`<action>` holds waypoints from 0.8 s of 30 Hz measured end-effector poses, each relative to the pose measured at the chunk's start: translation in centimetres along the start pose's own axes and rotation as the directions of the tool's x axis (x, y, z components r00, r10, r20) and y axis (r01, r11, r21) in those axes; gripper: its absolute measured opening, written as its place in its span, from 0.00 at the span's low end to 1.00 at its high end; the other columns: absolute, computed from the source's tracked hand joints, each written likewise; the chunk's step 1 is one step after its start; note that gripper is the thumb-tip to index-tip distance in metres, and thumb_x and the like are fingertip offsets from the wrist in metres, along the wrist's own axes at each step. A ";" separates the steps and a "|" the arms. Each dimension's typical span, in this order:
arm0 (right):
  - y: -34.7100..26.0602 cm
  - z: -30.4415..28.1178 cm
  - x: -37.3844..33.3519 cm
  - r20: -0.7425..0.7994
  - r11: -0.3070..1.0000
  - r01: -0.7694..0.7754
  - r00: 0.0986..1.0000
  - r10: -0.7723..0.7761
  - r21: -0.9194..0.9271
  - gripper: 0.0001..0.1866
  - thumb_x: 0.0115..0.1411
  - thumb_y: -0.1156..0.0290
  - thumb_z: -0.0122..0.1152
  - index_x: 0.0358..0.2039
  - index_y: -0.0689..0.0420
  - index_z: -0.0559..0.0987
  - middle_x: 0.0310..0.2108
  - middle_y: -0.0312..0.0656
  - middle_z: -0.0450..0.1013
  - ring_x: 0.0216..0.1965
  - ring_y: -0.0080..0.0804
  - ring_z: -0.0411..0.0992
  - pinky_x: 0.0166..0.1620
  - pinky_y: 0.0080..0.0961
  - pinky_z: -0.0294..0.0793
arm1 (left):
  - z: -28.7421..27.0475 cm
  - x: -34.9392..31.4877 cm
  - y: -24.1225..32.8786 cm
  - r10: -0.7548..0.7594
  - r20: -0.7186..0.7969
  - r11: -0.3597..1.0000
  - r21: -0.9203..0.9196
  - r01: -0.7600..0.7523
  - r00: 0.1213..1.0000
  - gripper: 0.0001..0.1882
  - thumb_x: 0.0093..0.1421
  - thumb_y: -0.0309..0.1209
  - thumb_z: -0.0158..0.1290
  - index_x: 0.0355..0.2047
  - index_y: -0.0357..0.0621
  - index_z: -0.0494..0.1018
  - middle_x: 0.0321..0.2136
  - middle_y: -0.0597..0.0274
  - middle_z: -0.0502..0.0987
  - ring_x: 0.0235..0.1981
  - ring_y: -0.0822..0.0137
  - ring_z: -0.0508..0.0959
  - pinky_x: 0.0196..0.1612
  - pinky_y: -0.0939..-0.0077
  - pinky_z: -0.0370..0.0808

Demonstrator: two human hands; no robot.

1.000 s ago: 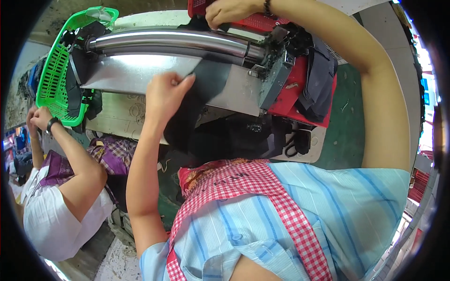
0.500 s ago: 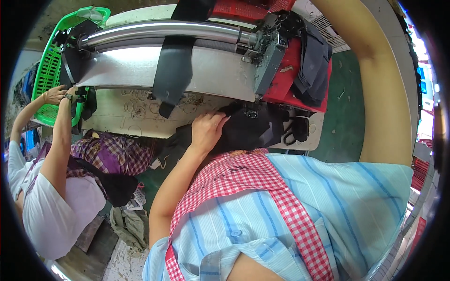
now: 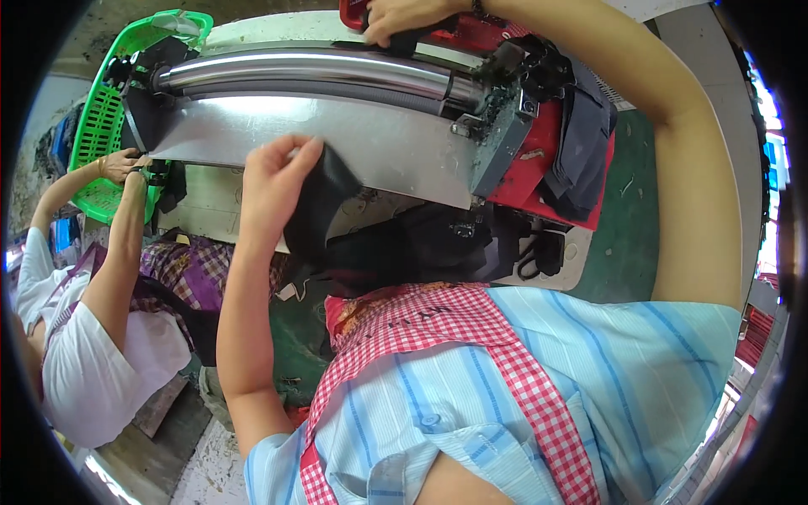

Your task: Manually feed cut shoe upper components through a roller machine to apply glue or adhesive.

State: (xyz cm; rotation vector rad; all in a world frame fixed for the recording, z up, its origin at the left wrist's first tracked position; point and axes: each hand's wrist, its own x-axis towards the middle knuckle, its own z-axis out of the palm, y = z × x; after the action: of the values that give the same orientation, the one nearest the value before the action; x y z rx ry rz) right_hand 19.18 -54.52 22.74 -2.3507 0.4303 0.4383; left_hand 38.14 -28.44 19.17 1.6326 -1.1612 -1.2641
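My left hand is at the near edge of the roller machine's metal plate. Its thumb and fingers pinch the top of a limp black fabric piece, which hangs down over the plate's front edge. Beyond the shiny steel roller, my right hand reaches over the far side. Its fingers are bent around a dark fabric piece beside a red basket. More black fabric lies heaped between the machine and my apron.
A red container with stacked dark pieces stands to the right of the roller. Scissors lie near the table's right corner. At left, a co-worker's hands are by a green basket.
The black piece draped over the roller and plate has come off toward me, now in my left hand. That hand moved left and up. My right hand has come into view at the far side.
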 end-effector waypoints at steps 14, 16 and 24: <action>-3.1 1.3 1.6 0.341 0.912 -0.383 0.846 0.409 -0.146 0.53 0.46 0.20 0.49 0.44 0.67 0.77 0.45 0.50 0.72 0.47 0.44 0.69 0.52 0.42 0.65 | 0.9 3.0 -0.7 0.323 -0.259 0.726 0.684 -0.063 0.910 0.16 0.54 0.39 0.59 0.35 0.39 0.78 0.22 0.49 0.77 0.27 0.51 0.78 0.34 0.58 0.74; 5.5 1.9 2.3 0.459 0.775 -0.599 0.756 0.467 0.200 0.38 0.50 0.35 0.64 0.40 0.64 0.78 0.32 0.40 0.71 0.31 0.31 0.67 0.32 0.33 0.69 | 2.5 1.8 0.4 0.907 -0.049 0.198 0.927 -0.320 0.418 0.15 0.50 0.37 0.62 0.33 0.42 0.74 0.22 0.56 0.75 0.26 0.53 0.75 0.31 0.59 0.72; 0.1 -6.4 0.8 -0.267 0.934 -0.311 0.899 0.349 0.175 0.43 0.45 0.55 0.76 0.53 0.72 0.68 0.51 0.53 0.68 0.47 0.39 0.70 0.44 0.36 0.76 | 13.0 -5.7 -12.1 0.460 0.228 0.646 0.577 -0.500 0.858 0.22 0.51 0.46 0.62 0.37 0.41 0.76 0.34 0.52 0.77 0.36 0.54 0.77 0.36 0.63 0.74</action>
State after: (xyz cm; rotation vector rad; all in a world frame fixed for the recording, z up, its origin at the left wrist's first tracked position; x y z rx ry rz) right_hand 21.06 -59.13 26.86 -2.2250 0.9812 0.2037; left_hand 27.43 -19.71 6.62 1.5434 -2.0525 -0.5975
